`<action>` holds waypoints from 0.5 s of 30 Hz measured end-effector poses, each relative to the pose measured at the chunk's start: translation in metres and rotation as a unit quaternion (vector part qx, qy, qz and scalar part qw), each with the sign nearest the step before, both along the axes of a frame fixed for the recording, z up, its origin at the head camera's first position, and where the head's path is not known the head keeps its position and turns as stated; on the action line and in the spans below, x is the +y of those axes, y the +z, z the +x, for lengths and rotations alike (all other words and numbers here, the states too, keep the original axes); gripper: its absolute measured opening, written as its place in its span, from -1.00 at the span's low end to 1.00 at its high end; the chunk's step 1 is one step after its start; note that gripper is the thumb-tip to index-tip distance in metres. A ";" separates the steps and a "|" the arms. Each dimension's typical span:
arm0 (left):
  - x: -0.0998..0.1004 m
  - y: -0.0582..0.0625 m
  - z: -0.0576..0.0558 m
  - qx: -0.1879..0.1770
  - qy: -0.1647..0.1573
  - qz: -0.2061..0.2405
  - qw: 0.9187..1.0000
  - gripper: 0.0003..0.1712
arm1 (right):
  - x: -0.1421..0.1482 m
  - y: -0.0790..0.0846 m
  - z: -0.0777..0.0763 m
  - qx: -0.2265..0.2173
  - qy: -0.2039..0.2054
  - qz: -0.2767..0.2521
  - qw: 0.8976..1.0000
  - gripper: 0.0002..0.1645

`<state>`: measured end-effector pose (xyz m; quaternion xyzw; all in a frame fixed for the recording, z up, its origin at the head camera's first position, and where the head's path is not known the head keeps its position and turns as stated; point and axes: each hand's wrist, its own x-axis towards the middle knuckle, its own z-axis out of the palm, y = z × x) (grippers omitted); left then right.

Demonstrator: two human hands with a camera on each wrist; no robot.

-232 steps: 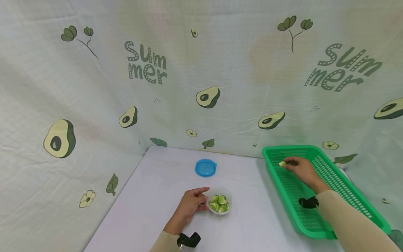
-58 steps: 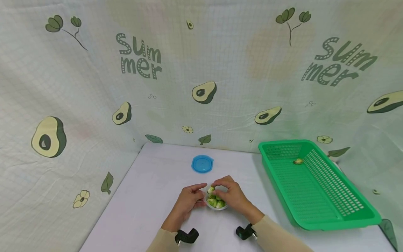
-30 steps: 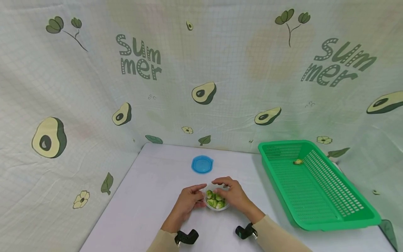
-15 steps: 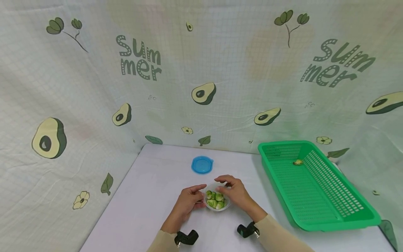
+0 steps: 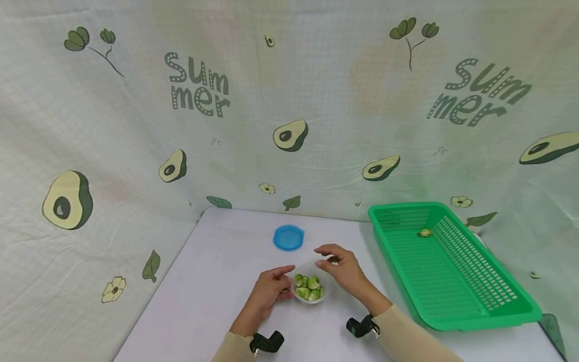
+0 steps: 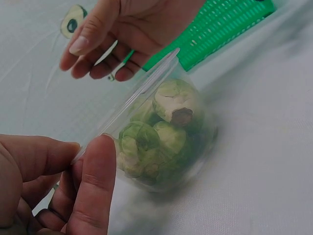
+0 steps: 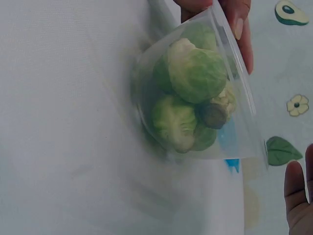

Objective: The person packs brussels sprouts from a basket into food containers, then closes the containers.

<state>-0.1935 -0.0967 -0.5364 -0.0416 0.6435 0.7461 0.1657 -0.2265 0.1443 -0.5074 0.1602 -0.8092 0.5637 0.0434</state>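
A clear plastic container (image 6: 203, 139) stands on the white tabletop with several Brussels sprouts (image 5: 308, 287) inside. My left hand (image 5: 268, 290) pinches its rim from the left, thumb and forefinger at the edge in the left wrist view. Beyond the opposite rim, my right hand (image 5: 346, 266) hovers with loosely bent fingers and nothing between them. In the right wrist view, part of that right hand (image 7: 299, 196) shows apart from the container. Sprouts fill the container to below its rim, some with cut stems showing.
Behind the container lies a blue lid (image 5: 288, 238) on the table. At right stands a long green plastic basket (image 5: 452, 281), one small yellowish-green sprout (image 5: 425, 233) near its far end. A patterned cloth (image 5: 334, 90) hangs behind the table.
Earlier my right hand held a sprout over the basket, then brought it to the container and let it go there. It has since drawn back to the right; my left hand keeps the rim.
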 end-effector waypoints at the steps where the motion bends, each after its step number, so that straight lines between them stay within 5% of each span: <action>1: 0.000 0.000 0.000 0.000 0.000 -0.001 1.000 -0.42 | 0.001 0.001 0.000 0.003 -0.001 0.000 1.000 -0.64; 15: 0.000 -0.003 -0.001 0.002 0.000 0.005 1.000 -0.41 | 0.011 0.026 0.005 0.027 -0.014 0.005 1.000 -0.67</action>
